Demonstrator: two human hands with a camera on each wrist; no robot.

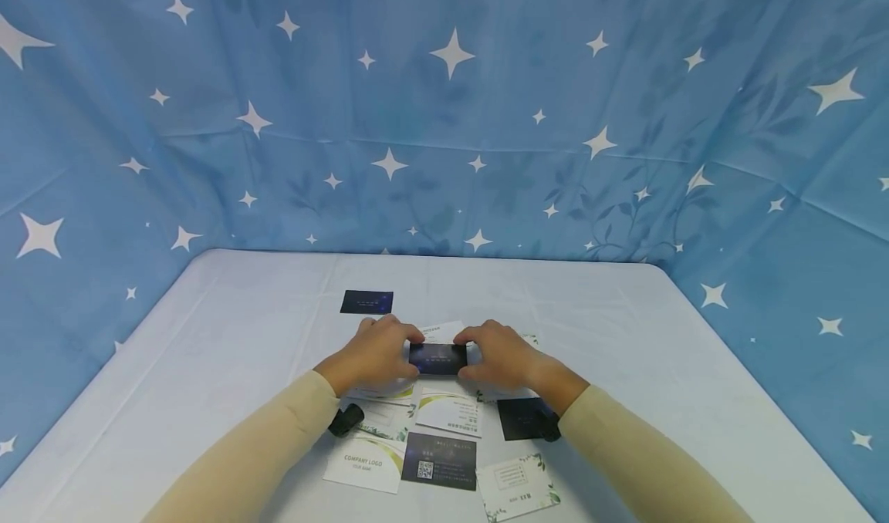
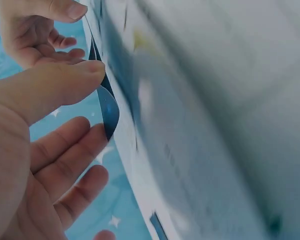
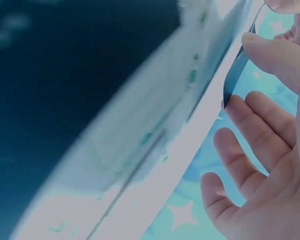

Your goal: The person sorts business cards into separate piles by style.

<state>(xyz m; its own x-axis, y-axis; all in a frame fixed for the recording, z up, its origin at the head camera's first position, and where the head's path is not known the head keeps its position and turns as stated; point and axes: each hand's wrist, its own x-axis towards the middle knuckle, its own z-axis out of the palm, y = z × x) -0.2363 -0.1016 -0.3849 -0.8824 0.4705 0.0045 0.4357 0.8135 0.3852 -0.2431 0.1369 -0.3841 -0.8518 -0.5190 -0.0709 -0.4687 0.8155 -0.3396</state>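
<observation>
Left hand (image 1: 376, 355), right hand (image 1: 501, 356): fingertips pinching.

The backdrop cloth (image 1: 444, 106) is sky blue, scattered with white four-pointed stars and faint darker leaf sprigs. The table (image 1: 694, 384) is plain pale white. The held card (image 1: 437, 359) is dark navy with a soft blue glow, like the far-left card (image 1: 366, 301). Nearer cards are white with green leaf corners (image 1: 519, 489), white with yellow-green swooshes (image 1: 363, 461), and black (image 1: 525, 418). Both sleeves (image 1: 264, 446) are cream-beige.

You have a dark card (image 1: 366, 301) lying alone at eleven o'clock on the white table (image 1: 625, 330), more cards (image 1: 439, 460) scattered at six o'clock, star-printed blue cloth (image 1: 444, 106) behind.
</observation>
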